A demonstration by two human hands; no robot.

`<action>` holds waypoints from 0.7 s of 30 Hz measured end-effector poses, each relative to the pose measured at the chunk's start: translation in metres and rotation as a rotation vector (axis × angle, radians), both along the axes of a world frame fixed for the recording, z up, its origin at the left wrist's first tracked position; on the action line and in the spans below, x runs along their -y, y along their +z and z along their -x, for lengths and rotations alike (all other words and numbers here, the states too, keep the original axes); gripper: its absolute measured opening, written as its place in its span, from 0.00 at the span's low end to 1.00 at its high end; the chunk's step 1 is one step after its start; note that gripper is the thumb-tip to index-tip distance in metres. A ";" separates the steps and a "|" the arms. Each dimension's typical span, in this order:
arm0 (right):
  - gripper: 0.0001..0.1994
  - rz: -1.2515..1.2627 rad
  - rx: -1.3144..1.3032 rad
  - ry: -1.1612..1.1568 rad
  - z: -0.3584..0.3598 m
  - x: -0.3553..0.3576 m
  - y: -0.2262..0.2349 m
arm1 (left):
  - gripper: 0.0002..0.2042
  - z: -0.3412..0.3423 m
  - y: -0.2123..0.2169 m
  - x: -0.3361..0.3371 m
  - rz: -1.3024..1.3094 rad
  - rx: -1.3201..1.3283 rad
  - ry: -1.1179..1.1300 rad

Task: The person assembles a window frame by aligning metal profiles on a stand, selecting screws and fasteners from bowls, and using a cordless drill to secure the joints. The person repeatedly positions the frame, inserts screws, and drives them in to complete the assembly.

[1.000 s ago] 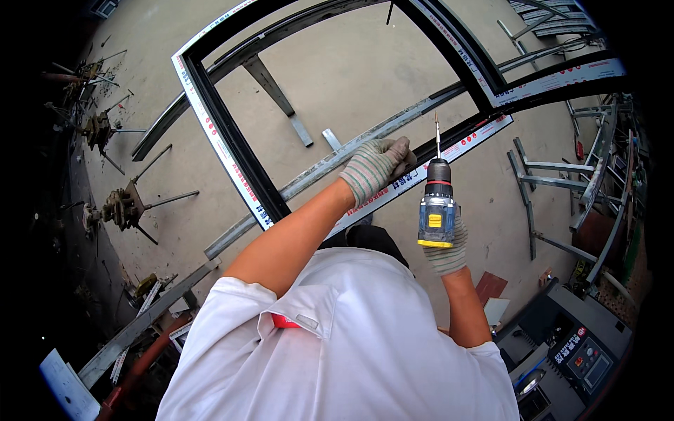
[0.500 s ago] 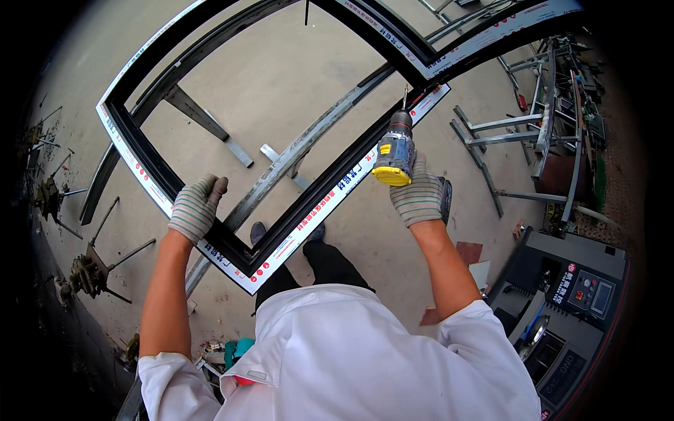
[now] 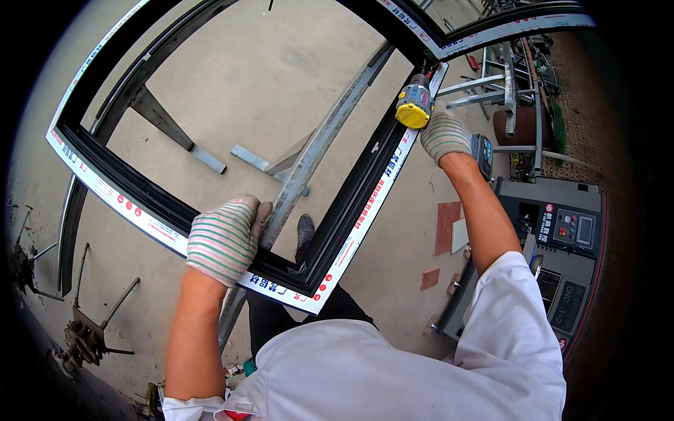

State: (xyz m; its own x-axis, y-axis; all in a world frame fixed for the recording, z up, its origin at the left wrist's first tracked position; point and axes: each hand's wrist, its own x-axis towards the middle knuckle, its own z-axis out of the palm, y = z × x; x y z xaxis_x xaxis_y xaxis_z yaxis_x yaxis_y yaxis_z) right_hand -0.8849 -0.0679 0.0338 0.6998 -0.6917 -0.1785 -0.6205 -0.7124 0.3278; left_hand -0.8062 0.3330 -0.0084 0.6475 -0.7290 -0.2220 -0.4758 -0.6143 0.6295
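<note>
Drill (image 3: 414,109) up at the far end of the black frame's (image 3: 342,214) right-hand bar, clenched in the right hand (image 3: 447,132), easily the nearer one! Long axis angled down and away, chuck toward the corner, yellow back end facing up; bit contact impossible to tell. Left hand (image 3: 226,238) curled over the frame's left bar, near the close corner. Steel rail (image 3: 323,140) crossing beneath. No container to make out beside either hand.
</note>
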 end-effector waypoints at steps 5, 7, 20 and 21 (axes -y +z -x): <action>0.18 0.046 -0.062 0.023 -0.032 -0.004 0.014 | 0.12 0.001 0.008 -0.010 0.047 -0.014 -0.002; 0.18 0.062 -0.089 0.031 -0.039 -0.009 0.013 | 0.11 0.002 0.004 -0.009 0.046 0.011 -0.036; 0.25 0.095 -0.113 -0.013 -0.049 -0.003 0.011 | 0.12 0.018 0.003 -0.006 0.101 0.055 -0.269; 0.25 0.088 -0.113 -0.016 -0.050 -0.002 0.011 | 0.12 0.018 0.002 -0.006 0.119 0.049 -0.279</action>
